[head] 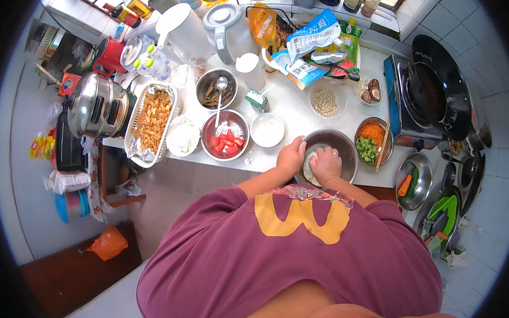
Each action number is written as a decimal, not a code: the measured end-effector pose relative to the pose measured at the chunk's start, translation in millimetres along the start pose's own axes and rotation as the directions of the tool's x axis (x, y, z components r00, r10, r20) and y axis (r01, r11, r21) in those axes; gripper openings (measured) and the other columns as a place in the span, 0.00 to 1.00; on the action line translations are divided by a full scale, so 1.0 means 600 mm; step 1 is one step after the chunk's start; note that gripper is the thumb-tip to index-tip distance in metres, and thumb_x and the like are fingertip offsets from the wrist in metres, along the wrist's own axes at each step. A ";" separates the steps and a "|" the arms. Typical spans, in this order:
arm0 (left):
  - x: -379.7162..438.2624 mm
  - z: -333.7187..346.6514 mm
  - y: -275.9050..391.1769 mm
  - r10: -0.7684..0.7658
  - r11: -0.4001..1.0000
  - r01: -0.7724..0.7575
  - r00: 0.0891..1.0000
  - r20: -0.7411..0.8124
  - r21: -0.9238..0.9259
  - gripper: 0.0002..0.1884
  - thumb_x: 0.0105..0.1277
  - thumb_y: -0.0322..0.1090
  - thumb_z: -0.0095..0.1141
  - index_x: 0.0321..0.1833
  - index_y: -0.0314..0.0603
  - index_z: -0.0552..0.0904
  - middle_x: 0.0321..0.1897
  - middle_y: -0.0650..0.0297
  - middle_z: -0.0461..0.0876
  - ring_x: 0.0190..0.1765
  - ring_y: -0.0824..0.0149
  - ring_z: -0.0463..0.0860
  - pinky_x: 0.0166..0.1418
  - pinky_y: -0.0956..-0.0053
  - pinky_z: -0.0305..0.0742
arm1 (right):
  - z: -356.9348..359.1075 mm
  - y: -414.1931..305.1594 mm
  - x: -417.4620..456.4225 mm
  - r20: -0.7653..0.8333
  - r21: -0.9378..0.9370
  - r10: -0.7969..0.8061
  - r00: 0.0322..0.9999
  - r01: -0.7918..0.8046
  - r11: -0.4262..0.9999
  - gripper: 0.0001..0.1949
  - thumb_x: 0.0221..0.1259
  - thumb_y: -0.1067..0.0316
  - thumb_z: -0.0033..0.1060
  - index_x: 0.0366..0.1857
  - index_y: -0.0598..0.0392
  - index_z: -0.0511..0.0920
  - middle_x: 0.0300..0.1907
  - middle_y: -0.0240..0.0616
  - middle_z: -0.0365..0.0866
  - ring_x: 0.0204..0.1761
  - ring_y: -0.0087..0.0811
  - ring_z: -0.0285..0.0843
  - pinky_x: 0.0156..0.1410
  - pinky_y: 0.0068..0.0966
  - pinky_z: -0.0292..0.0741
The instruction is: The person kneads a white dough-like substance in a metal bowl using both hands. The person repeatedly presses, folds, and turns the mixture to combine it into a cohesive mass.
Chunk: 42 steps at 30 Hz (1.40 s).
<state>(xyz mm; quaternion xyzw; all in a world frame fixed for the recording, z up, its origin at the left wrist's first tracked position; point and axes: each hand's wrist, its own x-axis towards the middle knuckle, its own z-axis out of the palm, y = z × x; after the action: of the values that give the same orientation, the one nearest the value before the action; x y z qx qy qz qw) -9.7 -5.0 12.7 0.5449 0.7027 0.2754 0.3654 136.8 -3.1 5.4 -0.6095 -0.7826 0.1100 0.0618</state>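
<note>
A steel mixing bowl (345, 146) sits at the front edge of the counter, close against my body. My left hand (291, 155) grips its left rim, thumb up along the side. Inside it lies a pale lump of dough (310, 170), partly hidden by my right hand (326, 163). The fingers of that hand are curled into the dough and press it against the bowl. Just right of it stands a smaller metal bowl (389, 155) with diced carrot (371, 131) and chopped green vegetable (366, 149); a pair of chopsticks (383, 145) rests across its side.
Left along the counter are a white bowl (267, 129), a bowl of cut red pieces (227, 142), a spoon (219, 102) and a foil-lined basket of browned food (153, 118). A wok (443, 88) tops the portable stove (410, 102) at right. Food pouches (315, 38) crowd the back.
</note>
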 end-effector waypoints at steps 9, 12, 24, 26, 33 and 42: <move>0.002 -0.006 0.003 0.011 1.000 -0.012 0.997 0.079 0.019 0.16 0.71 0.42 0.45 0.59 0.50 0.73 0.33 0.41 0.81 0.38 0.37 0.79 0.43 0.46 0.72 | 0.033 0.019 0.048 0.018 -0.030 -0.035 0.999 0.036 0.999 0.13 0.51 0.52 0.60 0.32 0.50 0.79 0.40 0.39 0.77 0.46 0.41 0.75 0.46 0.40 0.74; 0.005 -0.011 0.006 0.015 1.000 -0.017 0.996 0.086 0.026 0.16 0.72 0.42 0.45 0.59 0.49 0.72 0.34 0.41 0.81 0.39 0.36 0.79 0.44 0.46 0.72 | 0.039 0.025 0.063 0.023 -0.007 -0.049 0.999 0.049 0.999 0.13 0.52 0.52 0.59 0.32 0.51 0.80 0.38 0.41 0.80 0.44 0.42 0.77 0.47 0.40 0.74; 0.019 0.012 -0.018 0.073 0.995 -0.069 0.996 -0.049 0.076 0.19 0.73 0.44 0.42 0.58 0.41 0.74 0.39 0.40 0.82 0.43 0.37 0.80 0.49 0.48 0.73 | -0.014 0.029 0.092 0.301 0.264 0.170 0.938 -0.253 0.931 0.30 0.64 0.36 0.42 0.41 0.57 0.83 0.46 0.51 0.82 0.52 0.51 0.78 0.59 0.45 0.71; 0.018 0.017 -0.018 0.065 0.996 -0.061 0.996 -0.067 0.066 0.18 0.73 0.43 0.41 0.58 0.41 0.74 0.40 0.40 0.81 0.45 0.38 0.80 0.50 0.50 0.73 | -0.042 0.041 0.102 0.395 0.337 0.152 0.906 -0.296 0.894 0.33 0.63 0.33 0.40 0.39 0.58 0.83 0.43 0.54 0.82 0.50 0.50 0.80 0.58 0.44 0.72; 0.009 0.023 -0.007 0.060 0.998 -0.057 0.995 -0.077 0.035 0.17 0.73 0.42 0.42 0.56 0.37 0.74 0.42 0.41 0.81 0.46 0.39 0.80 0.49 0.52 0.73 | -0.057 -0.010 -0.013 0.159 0.070 -0.085 0.984 0.075 0.995 0.23 0.55 0.40 0.55 0.39 0.51 0.82 0.40 0.43 0.81 0.48 0.48 0.77 0.53 0.46 0.72; 0.006 0.020 -0.011 0.102 0.995 -0.102 0.994 -0.048 0.018 0.16 0.73 0.39 0.41 0.54 0.36 0.74 0.40 0.43 0.82 0.43 0.42 0.81 0.47 0.56 0.74 | -0.032 -0.004 -0.013 0.154 0.083 -0.106 0.982 0.094 0.992 0.22 0.50 0.45 0.60 0.40 0.52 0.80 0.41 0.43 0.80 0.49 0.43 0.76 0.51 0.42 0.71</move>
<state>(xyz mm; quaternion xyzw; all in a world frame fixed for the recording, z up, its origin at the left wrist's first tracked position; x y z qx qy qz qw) -4.1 -3.1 -0.3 0.5759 0.6847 0.3017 0.3294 141.2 -9.5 25.0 -0.5561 -0.8100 0.1842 0.0277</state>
